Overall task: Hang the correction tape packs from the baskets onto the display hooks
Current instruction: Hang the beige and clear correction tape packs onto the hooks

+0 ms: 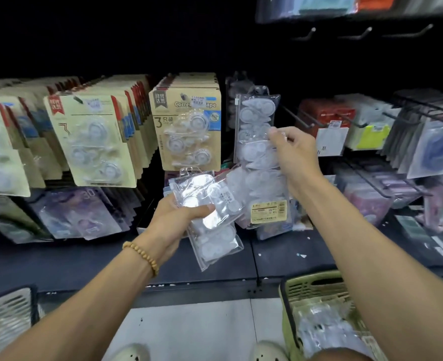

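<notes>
Right grip [292, 152] beside "Correction Tape" card [186, 121], seemingly.

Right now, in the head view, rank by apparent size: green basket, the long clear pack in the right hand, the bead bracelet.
1. green basket, though partly hidden and nearer the camera.
2. long clear pack, in the right hand.
3. bead bracelet, clearly smallest.

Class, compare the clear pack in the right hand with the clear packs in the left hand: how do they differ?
The right hand holds one long clear pack upright, raised at the display. The left hand grips several clear packs, tilted and lower. Both hold white correction tapes.
</notes>
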Tool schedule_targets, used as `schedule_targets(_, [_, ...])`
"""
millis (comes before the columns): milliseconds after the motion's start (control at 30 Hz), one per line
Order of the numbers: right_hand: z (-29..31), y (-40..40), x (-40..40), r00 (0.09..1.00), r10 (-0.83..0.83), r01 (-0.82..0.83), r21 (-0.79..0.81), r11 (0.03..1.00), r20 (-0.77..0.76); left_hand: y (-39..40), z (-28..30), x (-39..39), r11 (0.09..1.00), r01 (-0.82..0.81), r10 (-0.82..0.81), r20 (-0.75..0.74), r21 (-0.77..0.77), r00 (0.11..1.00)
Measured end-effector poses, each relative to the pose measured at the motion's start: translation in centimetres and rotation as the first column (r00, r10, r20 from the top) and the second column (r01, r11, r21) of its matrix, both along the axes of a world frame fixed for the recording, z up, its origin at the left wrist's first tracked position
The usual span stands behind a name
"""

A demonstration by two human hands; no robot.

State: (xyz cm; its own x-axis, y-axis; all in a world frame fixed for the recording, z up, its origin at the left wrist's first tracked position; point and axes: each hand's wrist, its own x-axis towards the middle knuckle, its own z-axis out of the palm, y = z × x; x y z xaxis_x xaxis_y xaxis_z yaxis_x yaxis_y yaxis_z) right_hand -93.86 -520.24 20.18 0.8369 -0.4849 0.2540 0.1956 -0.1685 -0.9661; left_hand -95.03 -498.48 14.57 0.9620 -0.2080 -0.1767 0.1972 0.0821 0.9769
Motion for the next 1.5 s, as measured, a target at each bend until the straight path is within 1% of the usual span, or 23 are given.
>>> schedule_targets(100, [1.9, -0.7, 1.0, 0.996, -0.067, 0.068, -0.018, 0.998, 0.063, -0.2, 0.0, 0.1, 1.0, -0.015, 0.015, -0.008, 0.004, 1.0])
schedule_targets(233, [4.4, -1.4, 2.6, 0.976, -0.127, 0.144, -0.092, 0.985, 0.177, -0.2, -0.2, 0.5, 1.0, -0.028, 0.028, -0.003, -0.003, 1.0])
schedule_targets(333, [5.7, -1.2, 3.8, 0.971, -0.131, 0.153, -0.099, 0.983, 0.199, -0.2, -0.3, 0.7, 0.999, -0.035, 0.035, -0.005, 0.002, 0.999])
schedule_targets(567, [4.7, -1.0, 6.0, 0.969, -0.21, 0.223, -0.094, 0.97, 0.128, 0.3, -0.6, 1.2, 0.999, -0.054, 0.054, -0.011, 0.007, 0.998])
schedule_targets(800, [3.5, -0.7, 7.8, 0.947, -0.286, 0.308, -0.165, 0.937, 0.145, 1.5, -0.9, 1.6, 0.997, -0.067, 0.067, -0.005, 0.024, 0.998])
schedule_targets(900, [3.2, -0.8, 8.2, 0.951, -0.28, 0.3, -0.162, 0.94, 0.132, 2.1, -1.0, 1.7, 0.998, -0.054, 0.054, -0.015, 0.017, 0.998])
schedule_targets(967, [2.7, -0.8, 7.8, 0.958, -0.263, 0.278, -0.156, 0.948, 0.113, 2.5, -1.1, 1.7, 0.999, -0.036, 0.035, -0.029, -0.013, 0.999])
schedule_targets(1033, [1.5, -0.6, 6.4, 0.96, -0.276, 0.279, -0.15, 0.949, 0.043, 2.6, -1.0, 1.7, 0.999, -0.02, 0.019, -0.033, -0.045, 0.999])
schedule_targets(1067, [0.5, -0.4, 5.4, 0.953, -0.304, 0.301, -0.162, 0.94, 0.007, 2.6, -1.0, 1.7, 0.998, -0.013, 0.012, -0.031, -0.053, 0.999])
schedule_targets(1100, [-0.6, -0.2, 4.2, 0.944, -0.33, 0.324, -0.194, 0.926, 0.003, 2.6, -1.0, 1.7, 0.999, -0.004, 0.003, -0.024, -0.052, 1.0])
schedule_targets(1133, [-1.7, 0.1, 3.0, 0.943, -0.332, 0.33, -0.248, 0.911, 0.034, 2.5, -1.0, 1.6, 0.999, 0.006, -0.006, -0.016, -0.043, 1.0])
schedule_targets(1167, [-2.5, 0.4, 1.8, 0.957, -0.282, 0.288, -0.315, 0.904, 0.065, 2.4, -1.0, 1.6, 0.999, 0.019, -0.02, -0.009, -0.032, 1.0])
schedule_targets(1200, [-3.2, 0.8, 0.8, 0.984, -0.168, 0.178, -0.391, 0.903, 0.06, 2.2, -1.0, 1.5, 0.999, 0.036, -0.036, -0.005, -0.016, 0.999])
schedule_targets(1233, [-3.4, 1.2, -0.1, 1.0, -0.007, 0.009, -0.468, 0.884, 0.006, 2.0, -1.1, 1.5, 0.999, 0.055, -0.055, -0.002, 0.001, 0.998])
schedule_targets(1267, [-3.5, 1.6, -0.7, 0.983, 0.157, -0.183, -0.542, 0.82, -0.095, 1.8, -1.2, 1.4, 0.997, 0.074, -0.074, -0.002, 0.016, 0.997])
schedule_targets(1300, [-3.4, 2.1, -1.2, 0.938, 0.275, -0.345, -0.612, 0.712, -0.21, 1.4, -1.2, 1.3, 0.996, 0.089, -0.089, -0.003, 0.027, 0.996])
schedule_targets(1333, [-3.4, 2.5, -1.5, 0.89, 0.33, -0.455, -0.669, 0.588, -0.315, 1.0, -1.4, 1.3, 0.995, 0.092, -0.092, -0.006, 0.027, 0.996])
schedule_targets(1367, [-3.4, 2.9, -1.7, 0.858, 0.325, -0.512, -0.71, 0.484, -0.397, 0.6, -1.5, 1.3, 0.997, 0.081, -0.08, -0.015, 0.015, 0.997])
schedule_targets(1400, [-3.5, 3.0, -1.7, 0.848, 0.29, -0.53, -0.733, 0.425, -0.445, 0.3, -1.6, 1.3, 0.998, 0.059, -0.06, -0.027, -0.005, 0.998])
schedule_targets(1433, [-3.6, 3.0, -1.7, 0.853, 0.247, -0.522, -0.741, 0.423, -0.459, 0.0, -1.6, 1.4, 0.999, 0.039, -0.04, -0.039, -0.023, 0.998])
schedule_targets(1467, [-3.8, 2.8, -1.6, 0.869, 0.213, -0.492, -0.738, 0.462, -0.447, -0.2, -1.7, 1.5, 0.999, 0.027, -0.028, -0.048, -0.031, 0.998])
schedule_targets(1500, [-4.1, 2.4, -1.5, 0.887, 0.189, -0.455, -0.723, 0.52, -0.422, -0.3, -1.8, 1.6, 0.999, 0.022, -0.024, -0.051, -0.037, 0.998])
